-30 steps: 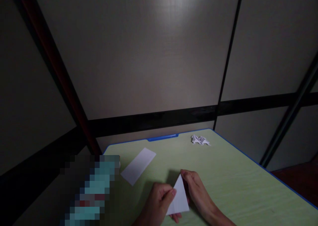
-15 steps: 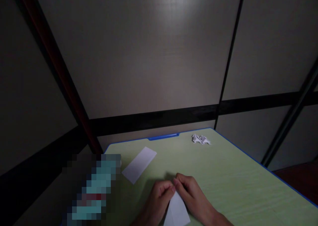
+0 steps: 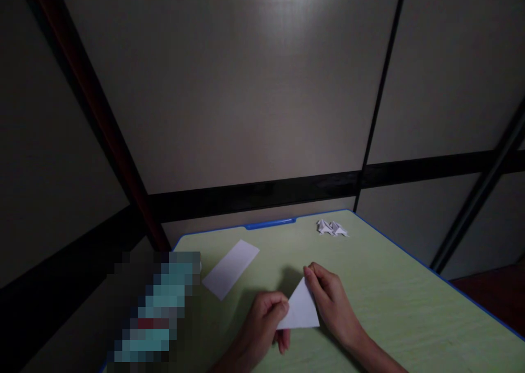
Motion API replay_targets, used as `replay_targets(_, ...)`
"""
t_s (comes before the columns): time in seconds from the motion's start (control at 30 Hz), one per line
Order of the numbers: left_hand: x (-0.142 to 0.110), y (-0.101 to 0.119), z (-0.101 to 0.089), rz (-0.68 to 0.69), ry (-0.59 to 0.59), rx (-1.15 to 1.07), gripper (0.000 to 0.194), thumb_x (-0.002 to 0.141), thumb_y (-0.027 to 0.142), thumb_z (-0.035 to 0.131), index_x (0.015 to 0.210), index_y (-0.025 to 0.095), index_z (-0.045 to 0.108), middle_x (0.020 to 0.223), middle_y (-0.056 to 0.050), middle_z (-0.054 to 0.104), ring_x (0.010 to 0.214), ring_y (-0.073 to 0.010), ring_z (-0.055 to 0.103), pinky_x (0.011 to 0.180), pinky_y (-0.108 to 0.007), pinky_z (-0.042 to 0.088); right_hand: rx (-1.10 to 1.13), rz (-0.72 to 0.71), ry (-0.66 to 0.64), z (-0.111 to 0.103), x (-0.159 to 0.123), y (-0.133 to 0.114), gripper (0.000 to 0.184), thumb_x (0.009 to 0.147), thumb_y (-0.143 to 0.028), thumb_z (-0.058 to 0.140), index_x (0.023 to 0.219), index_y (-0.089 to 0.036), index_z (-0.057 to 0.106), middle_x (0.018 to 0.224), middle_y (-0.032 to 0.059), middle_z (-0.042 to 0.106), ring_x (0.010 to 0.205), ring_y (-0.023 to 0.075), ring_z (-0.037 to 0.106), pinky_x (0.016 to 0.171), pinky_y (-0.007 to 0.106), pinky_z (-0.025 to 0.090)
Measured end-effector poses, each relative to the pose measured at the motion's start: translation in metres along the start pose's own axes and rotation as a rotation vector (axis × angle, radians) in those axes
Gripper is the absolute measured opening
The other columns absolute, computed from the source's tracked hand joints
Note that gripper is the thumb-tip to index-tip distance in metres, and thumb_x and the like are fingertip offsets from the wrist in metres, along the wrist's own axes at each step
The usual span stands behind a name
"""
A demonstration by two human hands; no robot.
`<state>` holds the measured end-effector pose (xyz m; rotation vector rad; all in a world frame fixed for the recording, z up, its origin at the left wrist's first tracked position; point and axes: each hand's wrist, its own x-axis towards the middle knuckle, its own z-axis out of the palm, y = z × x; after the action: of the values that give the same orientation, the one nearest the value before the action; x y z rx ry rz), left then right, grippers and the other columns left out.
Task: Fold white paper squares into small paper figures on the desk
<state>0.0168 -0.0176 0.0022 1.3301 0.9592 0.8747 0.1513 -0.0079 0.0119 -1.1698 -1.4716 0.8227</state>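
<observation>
Between my two hands is a white sheet of paper (image 3: 302, 309), folded to a pointed, triangular shape and held above the table. My left hand (image 3: 268, 318) pinches its left edge between thumb and curled fingers; some of those fingertips show below the paper. At the upper tip and right edge, my right hand (image 3: 328, 293) is closed on the paper, thumb on top. Farther off to the left, a flat white paper strip (image 3: 231, 269) lies on the table. Two small folded white paper figures (image 3: 331, 228) sit side by side near the far right corner.
The light green table (image 3: 402, 285) has a blue rim and a blue tray-like groove (image 3: 270, 223) at its far edge. Behind it stands a panelled wall or cabinet (image 3: 262, 105) with a dark band. A pixelated teal patch (image 3: 159, 302) covers something at the left.
My hands came together over the paper's tip half a second ago, then moved apart. The paper has lifted and turned, with its tip now farther right. The strip and figures stay put.
</observation>
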Motion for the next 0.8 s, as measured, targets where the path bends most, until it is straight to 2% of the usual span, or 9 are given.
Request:
replay_targets(0.3,0.001,-0.002,-0.001,-0.019,0.004,-0.094,0.02,0.061,0.027,0.038,0.046,0.015,0.043,0.026,0.006,0.04,0.019,-0.0031,0.029,0.024,-0.014,0.021,0.059,0.051,0.128,-0.018,0.014,0.004,0.029,0.074,-0.038,0.041,0.053,-0.018,0.034,0.048,-0.0061,0.028,0.041,0.0071,0.029,0.035,0.018,0.022)
replay_targets(0.4,0.002,-0.004,-0.003,-0.009,-0.002,-0.12,0.022,0.062,0.029,0.038,0.045,0.015,0.043,0.026,0.006,0.04,0.019,-0.0032,0.03,0.023,-0.014,0.021,0.127,0.117,0.274,-0.024,0.018,0.008,0.028,0.073,-0.042,0.039,0.057,-0.018,0.036,0.047,-0.0067,0.03,0.038,0.0071,0.031,0.033,0.018,0.021)
replay_targets(0.43,0.002,-0.005,-0.004,0.005,0.005,-0.131,0.023,0.063,0.031,0.038,0.046,0.015,0.043,0.027,0.005,0.041,0.02,-0.0035,0.032,0.024,-0.014,0.021,0.166,0.135,0.283,-0.024,0.018,0.009,0.028,0.073,-0.043,0.039,0.058,-0.019,0.036,0.046,-0.0071,0.03,0.038,0.0068,0.031,0.033,0.017,0.021)
replay_targets(0.5,0.004,-0.005,-0.005,0.057,0.033,-0.15,0.023,0.065,0.033,0.04,0.055,0.013,0.046,0.034,0.003,0.047,0.024,-0.0043,0.038,0.026,-0.013,0.023,0.26,0.192,0.189,-0.018,0.016,0.01,0.03,0.071,-0.045,0.041,0.058,-0.019,0.035,0.045,-0.0077,0.031,0.036,0.0062,0.032,0.032,0.017,0.022)
replay_targets(0.63,0.003,-0.003,-0.005,0.174,0.094,-0.133,0.028,0.062,0.029,0.051,0.085,0.013,0.053,0.064,-0.002,0.056,0.039,-0.0065,0.048,0.03,-0.014,0.03,0.36,0.277,-0.073,0.002,0.008,0.007,0.034,0.068,-0.047,0.043,0.054,-0.019,0.033,0.04,-0.009,0.031,0.032,0.0052,0.032,0.031,0.016,0.023)
replay_targets(0.7,0.001,-0.001,-0.005,0.198,0.074,-0.09,0.026,0.061,0.025,0.054,0.084,0.013,0.058,0.073,-0.004,0.055,0.045,-0.007,0.048,0.033,-0.015,0.033,0.36,0.289,-0.126,0.008,0.005,0.004,0.035,0.069,-0.048,0.043,0.053,-0.018,0.033,0.039,-0.009,0.033,0.032,0.0053,0.034,0.031,0.016,0.023)
replay_targets(0.8,-0.001,0.001,-0.004,0.226,0.031,-0.02,0.015,0.061,0.02,0.053,0.07,0.013,0.064,0.073,-0.005,0.053,0.046,-0.0063,0.046,0.035,-0.015,0.034,0.34,0.279,-0.154,0.008,0.003,0.003,0.035,0.069,-0.048,0.043,0.053,-0.018,0.033,0.04,-0.0087,0.034,0.033,0.0053,0.036,0.032,0.016,0.023)
